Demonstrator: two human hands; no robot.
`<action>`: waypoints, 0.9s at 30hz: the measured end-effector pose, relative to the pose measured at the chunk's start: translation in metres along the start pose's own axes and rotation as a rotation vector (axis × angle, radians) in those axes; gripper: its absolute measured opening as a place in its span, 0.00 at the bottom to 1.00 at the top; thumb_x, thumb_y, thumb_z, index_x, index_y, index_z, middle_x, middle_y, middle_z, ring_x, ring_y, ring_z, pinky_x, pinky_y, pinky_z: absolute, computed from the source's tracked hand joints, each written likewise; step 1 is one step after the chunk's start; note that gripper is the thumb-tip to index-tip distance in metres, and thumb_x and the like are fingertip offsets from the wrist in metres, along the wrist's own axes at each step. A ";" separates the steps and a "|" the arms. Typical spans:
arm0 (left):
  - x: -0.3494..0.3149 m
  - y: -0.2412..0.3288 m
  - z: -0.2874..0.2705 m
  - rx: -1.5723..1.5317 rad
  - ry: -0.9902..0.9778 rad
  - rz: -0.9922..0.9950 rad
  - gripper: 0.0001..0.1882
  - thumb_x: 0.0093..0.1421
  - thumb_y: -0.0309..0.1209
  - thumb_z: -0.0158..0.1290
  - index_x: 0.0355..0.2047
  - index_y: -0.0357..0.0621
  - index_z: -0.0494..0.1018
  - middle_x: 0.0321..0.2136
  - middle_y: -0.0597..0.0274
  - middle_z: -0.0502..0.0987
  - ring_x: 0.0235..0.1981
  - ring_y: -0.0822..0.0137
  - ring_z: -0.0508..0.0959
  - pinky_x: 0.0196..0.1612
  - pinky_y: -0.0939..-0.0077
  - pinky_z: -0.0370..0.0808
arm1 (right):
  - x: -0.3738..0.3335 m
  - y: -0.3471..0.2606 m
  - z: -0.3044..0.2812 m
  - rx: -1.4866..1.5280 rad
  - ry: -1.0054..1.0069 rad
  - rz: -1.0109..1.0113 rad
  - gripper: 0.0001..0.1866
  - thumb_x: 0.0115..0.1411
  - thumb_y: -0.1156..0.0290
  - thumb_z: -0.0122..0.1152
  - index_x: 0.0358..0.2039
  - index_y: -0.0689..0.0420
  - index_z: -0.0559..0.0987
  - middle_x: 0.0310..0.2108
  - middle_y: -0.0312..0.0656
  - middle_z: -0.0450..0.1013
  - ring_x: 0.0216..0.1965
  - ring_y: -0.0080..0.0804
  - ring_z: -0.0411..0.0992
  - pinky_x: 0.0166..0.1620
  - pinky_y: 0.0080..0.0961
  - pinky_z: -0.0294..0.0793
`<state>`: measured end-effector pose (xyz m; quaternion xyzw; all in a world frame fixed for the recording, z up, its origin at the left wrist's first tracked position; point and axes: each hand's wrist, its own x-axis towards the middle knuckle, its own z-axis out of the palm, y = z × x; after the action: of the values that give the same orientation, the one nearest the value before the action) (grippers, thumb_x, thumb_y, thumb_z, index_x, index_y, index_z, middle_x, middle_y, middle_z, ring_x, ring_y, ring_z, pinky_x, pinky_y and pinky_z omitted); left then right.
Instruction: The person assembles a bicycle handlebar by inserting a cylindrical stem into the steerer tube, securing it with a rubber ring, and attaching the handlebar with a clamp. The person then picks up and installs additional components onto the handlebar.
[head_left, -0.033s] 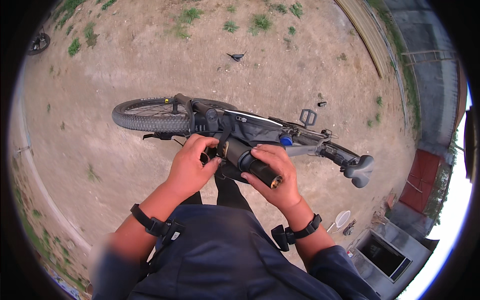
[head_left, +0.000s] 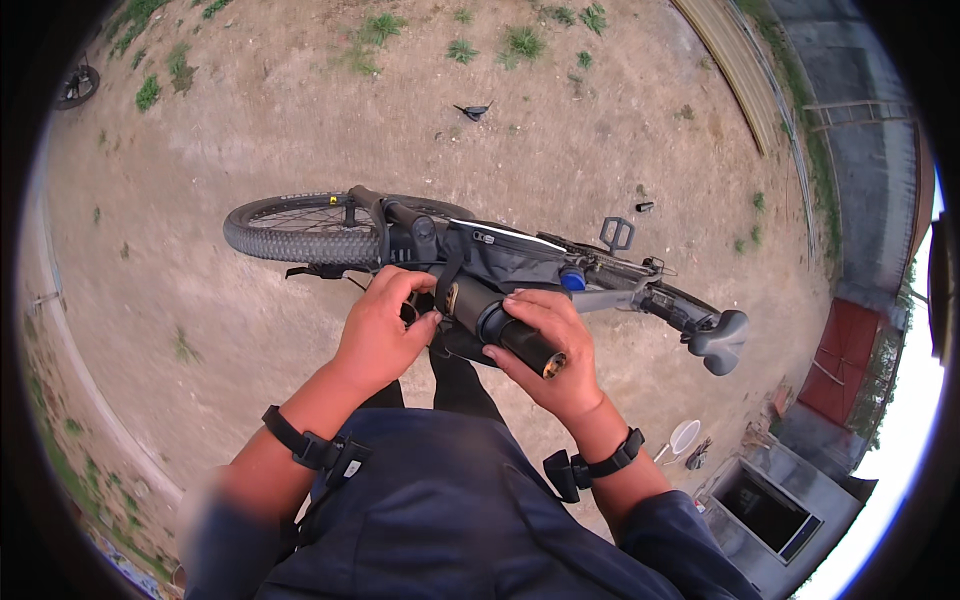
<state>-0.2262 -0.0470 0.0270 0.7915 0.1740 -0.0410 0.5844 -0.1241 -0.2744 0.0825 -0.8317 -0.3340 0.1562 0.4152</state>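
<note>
A black cylinder [head_left: 472,302] lies slantwise between my hands, with a pale mark on its side and a narrower, hollow-looking end towards me. My right hand [head_left: 555,350] is closed round that narrower part, thumb below and fingers above. At the other end, my left hand [head_left: 385,325] has its fingers curled in a pinch beside a small dark rounded part; what it grips is mostly hidden. Just beyond both hands is a bicycle with a knobbly front tyre [head_left: 290,245], a black frame bag [head_left: 510,258], a blue cap [head_left: 572,280] and a grey saddle [head_left: 719,342].
The bicycle's pedal [head_left: 617,234] sticks out on the far side. On the dirt ground lie a small black object [head_left: 473,112] and a short dark piece [head_left: 644,207]. Long planks [head_left: 735,70] run along the right. A white round-headed item [head_left: 684,437] is near a window [head_left: 765,510].
</note>
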 end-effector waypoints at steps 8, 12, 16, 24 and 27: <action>0.010 -0.064 -0.025 0.218 0.110 -0.058 0.23 0.58 0.25 0.66 0.53 0.41 0.76 0.52 0.51 0.77 0.52 0.45 0.80 0.53 0.59 0.79 | -0.001 -0.004 0.004 0.016 0.022 0.036 0.33 0.48 0.81 0.84 0.56 0.58 0.82 0.55 0.49 0.77 0.58 0.46 0.77 0.60 0.38 0.78; 0.014 -0.101 -0.048 0.466 0.140 0.003 0.29 0.59 0.26 0.66 0.60 0.43 0.72 0.64 0.51 0.70 0.54 0.44 0.80 0.54 0.56 0.80 | -0.003 -0.006 0.006 0.041 0.044 0.074 0.32 0.47 0.81 0.84 0.55 0.57 0.83 0.55 0.49 0.77 0.59 0.46 0.77 0.60 0.39 0.78; 0.016 -0.128 -0.060 0.553 0.045 -0.124 0.36 0.59 0.27 0.67 0.67 0.40 0.67 0.71 0.52 0.65 0.53 0.45 0.81 0.51 0.58 0.81 | -0.004 -0.005 0.008 0.027 0.060 0.082 0.31 0.48 0.76 0.84 0.54 0.55 0.82 0.54 0.47 0.78 0.58 0.47 0.77 0.59 0.40 0.78; 0.035 -0.152 -0.081 0.681 -0.004 -0.178 0.36 0.62 0.34 0.66 0.69 0.46 0.67 0.71 0.58 0.67 0.50 0.46 0.84 0.49 0.55 0.83 | -0.002 -0.008 0.005 0.016 0.034 0.091 0.31 0.48 0.75 0.84 0.54 0.56 0.82 0.54 0.48 0.77 0.58 0.49 0.77 0.60 0.42 0.78; 0.036 -0.160 -0.084 0.729 -0.010 -0.117 0.34 0.62 0.35 0.66 0.68 0.48 0.70 0.69 0.60 0.70 0.49 0.48 0.84 0.48 0.55 0.82 | -0.001 -0.011 0.004 0.027 0.015 0.102 0.32 0.47 0.79 0.84 0.55 0.59 0.82 0.55 0.52 0.77 0.60 0.51 0.77 0.63 0.44 0.77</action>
<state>-0.2557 0.0811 -0.1023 0.9362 0.1902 -0.1375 0.2615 -0.1320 -0.2681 0.0883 -0.8431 -0.2860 0.1752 0.4204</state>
